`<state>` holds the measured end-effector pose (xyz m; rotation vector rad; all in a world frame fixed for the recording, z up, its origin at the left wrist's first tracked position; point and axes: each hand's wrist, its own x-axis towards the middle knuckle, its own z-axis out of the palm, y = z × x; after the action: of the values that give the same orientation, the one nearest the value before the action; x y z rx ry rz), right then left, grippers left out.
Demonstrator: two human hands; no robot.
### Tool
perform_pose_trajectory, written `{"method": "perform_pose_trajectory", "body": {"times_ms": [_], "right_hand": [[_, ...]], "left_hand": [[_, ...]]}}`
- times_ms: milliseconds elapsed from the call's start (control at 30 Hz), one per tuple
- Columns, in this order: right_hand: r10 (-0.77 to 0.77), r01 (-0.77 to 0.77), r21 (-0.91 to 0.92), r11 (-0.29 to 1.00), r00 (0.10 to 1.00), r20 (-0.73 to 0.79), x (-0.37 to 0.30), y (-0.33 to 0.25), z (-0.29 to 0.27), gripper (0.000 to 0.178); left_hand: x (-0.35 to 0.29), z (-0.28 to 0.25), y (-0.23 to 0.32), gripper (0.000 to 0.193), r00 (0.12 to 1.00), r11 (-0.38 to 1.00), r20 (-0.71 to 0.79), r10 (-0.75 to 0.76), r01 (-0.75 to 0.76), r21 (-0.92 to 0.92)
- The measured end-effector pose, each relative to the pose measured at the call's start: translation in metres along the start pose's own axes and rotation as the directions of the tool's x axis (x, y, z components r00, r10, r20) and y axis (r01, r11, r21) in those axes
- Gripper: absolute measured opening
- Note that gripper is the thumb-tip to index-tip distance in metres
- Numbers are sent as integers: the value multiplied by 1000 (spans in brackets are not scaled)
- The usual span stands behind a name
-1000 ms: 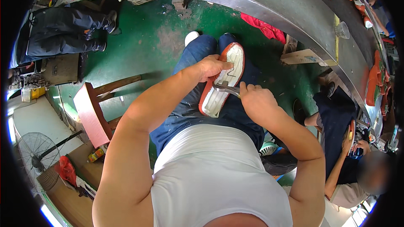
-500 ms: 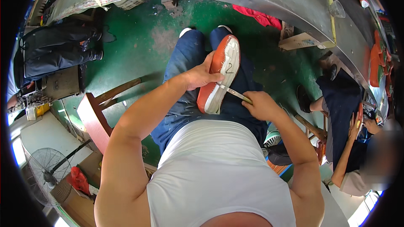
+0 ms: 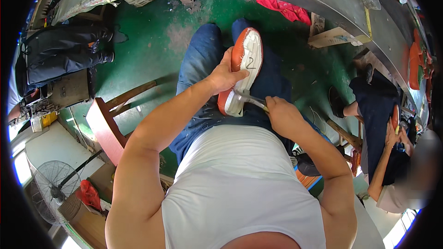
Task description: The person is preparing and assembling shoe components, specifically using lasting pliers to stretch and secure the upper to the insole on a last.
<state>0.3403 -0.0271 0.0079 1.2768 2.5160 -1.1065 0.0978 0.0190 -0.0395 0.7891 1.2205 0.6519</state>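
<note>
1. Green floor (image 3: 150, 60) spread below a metal-edged bench (image 3: 295, 7).
2. The orange shoe (image 3: 238, 54) lay sole-up over jeans-clad thighs (image 3: 198, 60).
3. The left hand (image 3: 225, 76) grasped the shoe's side, thumb across the pale sole (image 3: 253, 67); the right hand (image 3: 284, 115) had its fingers wrapped around a metal tool (image 3: 251, 97).
4. The step in hand seemed to be working the sole's nearer end; contact could not be told.
5. The next move seemingly called for a steady left hold and a controlled stroke.

The person's two hands (image 3: 224, 76) (image 3: 282, 114) hold one shoe (image 3: 252, 55) and one tool (image 3: 252, 99).
</note>
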Motion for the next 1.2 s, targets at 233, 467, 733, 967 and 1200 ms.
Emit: {"method": "perform_pose_trajectory", "body": {"times_ms": [233,467,733,967,1200], "right_hand": [[32,-108,211,972,943,332,7,15,-14,20],[-15,24,-186,982,999,49,-15,-11,3,16],[-27,30,-10,999,969,246,-6,16,-3,16],[87,-143,468,872,986,139,20,1,-46,34],[209,-87,585,807,967,-146,70,26,-42,43]], "left_hand": [[-14,-9,-39,103,988,943,-53,142,-119,310],[-27,3,-55,97,995,994,-87,57,-49,99],[-54,-10,-68,102,987,945,35,156,-159,285],[-53,3,-58,106,978,853,-66,198,-138,504],[-58,-13,-33,91,985,983,-44,166,-161,93]]}}
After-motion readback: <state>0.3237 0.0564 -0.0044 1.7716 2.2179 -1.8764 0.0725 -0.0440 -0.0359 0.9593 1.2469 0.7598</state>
